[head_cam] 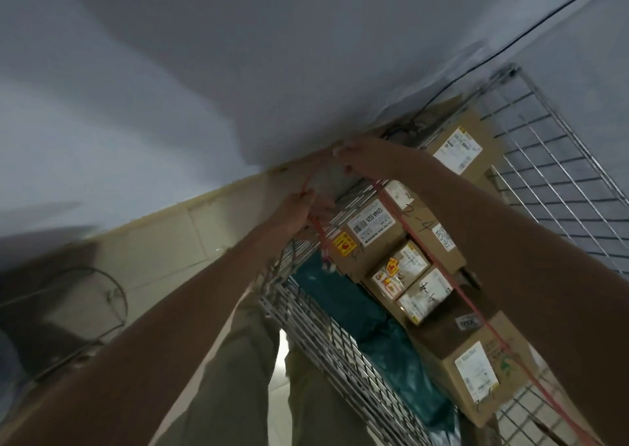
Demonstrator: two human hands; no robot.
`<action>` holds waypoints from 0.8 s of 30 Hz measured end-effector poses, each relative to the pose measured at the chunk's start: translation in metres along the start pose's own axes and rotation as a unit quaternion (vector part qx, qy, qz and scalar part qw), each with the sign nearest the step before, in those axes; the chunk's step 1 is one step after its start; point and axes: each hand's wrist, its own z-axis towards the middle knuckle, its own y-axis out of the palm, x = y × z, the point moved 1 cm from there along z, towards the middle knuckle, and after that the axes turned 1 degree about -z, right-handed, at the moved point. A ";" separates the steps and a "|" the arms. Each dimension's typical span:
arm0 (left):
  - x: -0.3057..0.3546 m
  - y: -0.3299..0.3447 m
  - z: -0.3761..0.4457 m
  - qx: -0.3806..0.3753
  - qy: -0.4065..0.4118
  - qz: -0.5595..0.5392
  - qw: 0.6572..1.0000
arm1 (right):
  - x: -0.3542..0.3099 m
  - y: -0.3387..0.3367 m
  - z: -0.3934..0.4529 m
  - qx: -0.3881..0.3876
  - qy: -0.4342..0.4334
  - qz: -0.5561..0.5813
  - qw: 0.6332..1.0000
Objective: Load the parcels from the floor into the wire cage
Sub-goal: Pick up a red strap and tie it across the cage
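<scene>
I am looking along my own forearms at the tall silver wire cage [326, 340], and I am working left to right. My left hand [295, 215] is curling its grip round the thin red cord [413, 238] near the cage's top corner, pinching it where a loose tail is hanging down beside the mesh. My right hand [352, 156] is reaching higher, fingertips pinching the same cord against the top rail, though blur is hiding exactly how tight that grip is closing. The cord is running diagonally down and to the right, across the front of the stacked brown cardboard parcels [374, 238] with white labels, which are already sitting inside the cage on top of dark teal plastic bags [343, 306]. The hinged wire mesh panel [551, 180] at the far right is standing open. No parcels on the floor are showing in this view, so I am judging the loading as largely done and the tying as the step in hand.

The risk I am seeing: if the knot is slipping or the cord is going slack, the tall stack could be leaning outward through the open front and spilling. Pulling too hard could be dragging the upper boxes askew
</scene>
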 end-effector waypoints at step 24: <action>-0.225 0.041 0.176 -0.035 0.170 0.351 0.920 | 0.069 0.134 0.015 -0.131 -0.104 -0.318 0.933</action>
